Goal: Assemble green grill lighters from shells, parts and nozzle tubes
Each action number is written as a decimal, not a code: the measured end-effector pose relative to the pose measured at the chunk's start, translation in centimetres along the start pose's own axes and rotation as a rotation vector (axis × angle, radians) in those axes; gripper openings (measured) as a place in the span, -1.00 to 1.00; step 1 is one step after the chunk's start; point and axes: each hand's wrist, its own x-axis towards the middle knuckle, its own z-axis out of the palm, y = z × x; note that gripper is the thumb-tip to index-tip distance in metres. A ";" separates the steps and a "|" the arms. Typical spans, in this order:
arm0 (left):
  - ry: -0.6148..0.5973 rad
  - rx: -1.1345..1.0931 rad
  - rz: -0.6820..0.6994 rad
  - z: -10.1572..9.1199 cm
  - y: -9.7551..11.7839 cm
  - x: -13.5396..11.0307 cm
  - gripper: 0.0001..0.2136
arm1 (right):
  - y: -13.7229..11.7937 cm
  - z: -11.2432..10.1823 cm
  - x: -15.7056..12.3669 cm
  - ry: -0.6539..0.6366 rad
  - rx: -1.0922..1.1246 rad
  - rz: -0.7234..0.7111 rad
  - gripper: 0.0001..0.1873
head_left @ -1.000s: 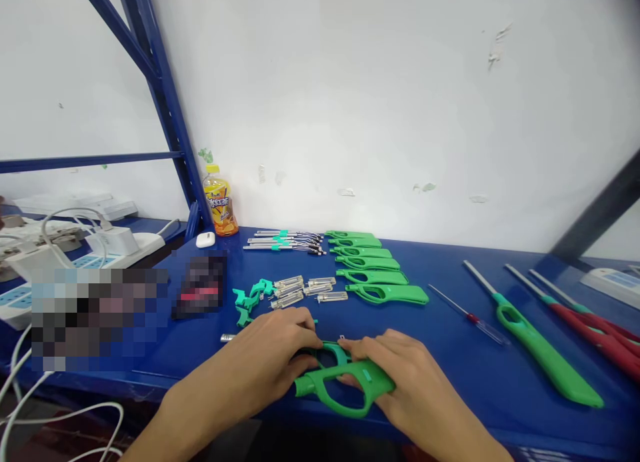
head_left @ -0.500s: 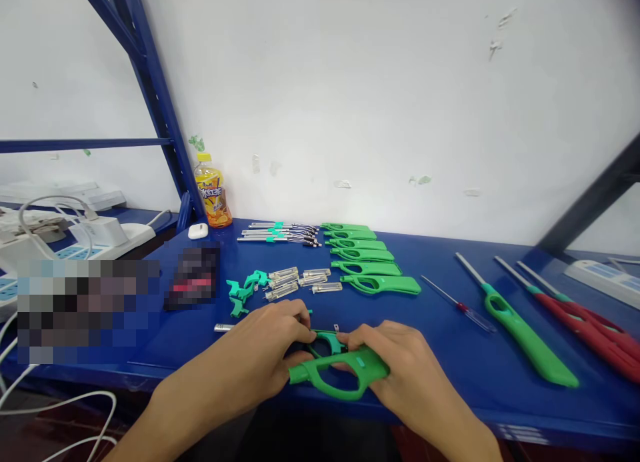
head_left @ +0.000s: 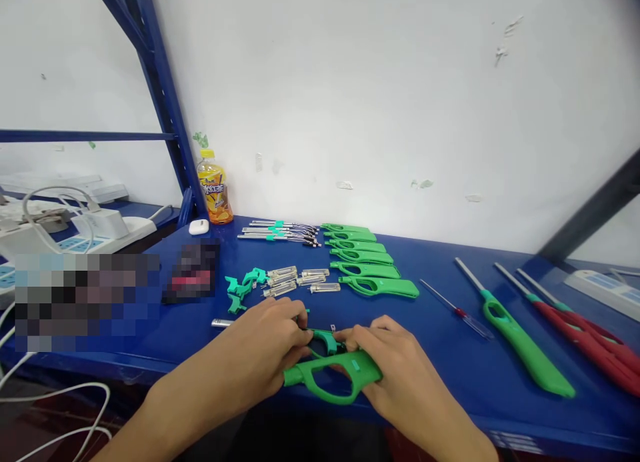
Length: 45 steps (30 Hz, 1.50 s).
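Note:
My right hand (head_left: pixel 395 355) is closed around a green lighter shell half (head_left: pixel 330 375), whose finger loop hangs toward me. Just behind it is a second green piece with a teal trigger (head_left: pixel 327 342) seated in it, mostly hidden by my fingers. My right thumb and fingertips touch this trigger part. My left hand (head_left: pixel 267 339) has its fingers pinched on the other end of that piece; exactly where they grip is hidden. A metal lighter tube (head_left: pixel 221 323) pokes out to the left from behind my left hand.
Behind lie teal triggers (head_left: pixel 243 287), clear fuel tanks (head_left: pixel 281 282), metal tubes with wires (head_left: pixel 277 232) and several green shell halves (head_left: pixel 383 287). To the right are a screwdriver (head_left: pixel 457 310), a green lighter (head_left: pixel 520 342) and red lighters (head_left: pixel 585 329). A bottle (head_left: pixel 215 192) stands back left.
Both hands stay on the lighter pieces with almost the same hold. The front shell half has shifted slightly left in view, and the camera view has tilted slightly.

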 end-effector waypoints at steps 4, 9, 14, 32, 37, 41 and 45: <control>0.008 0.015 0.004 -0.2 0.2 -0.2 -0.75 | 0.1 0.0 -0.1 0.000 0.106 0.051 -0.81; -0.003 0.018 -0.007 -0.4 0.4 -0.3 -0.72 | 0.1 -0.3 -0.2 0.036 0.258 0.120 -0.88; 0.010 0.036 0.001 -0.2 0.6 -0.5 -0.76 | 0.5 -0.5 -0.7 0.294 0.372 0.157 -0.67; 0.350 0.136 -0.019 -2.2 0.1 -1.1 -0.49 | 1.0 0.2 -1.0 0.461 0.024 0.000 -0.55; 0.381 0.109 0.058 -1.9 0.5 -1.1 -0.56 | 0.9 0.1 -0.6 0.419 -0.070 0.025 -0.54; 0.397 0.087 0.120 -1.7 0.8 -0.4 -0.80 | 0.9 0.0 -0.4 0.423 -0.177 -0.028 -0.66; 0.511 0.035 0.056 -2.1 0.9 0.0 -0.95 | 0.8 0.0 -0.3 0.409 -0.222 -0.045 -0.63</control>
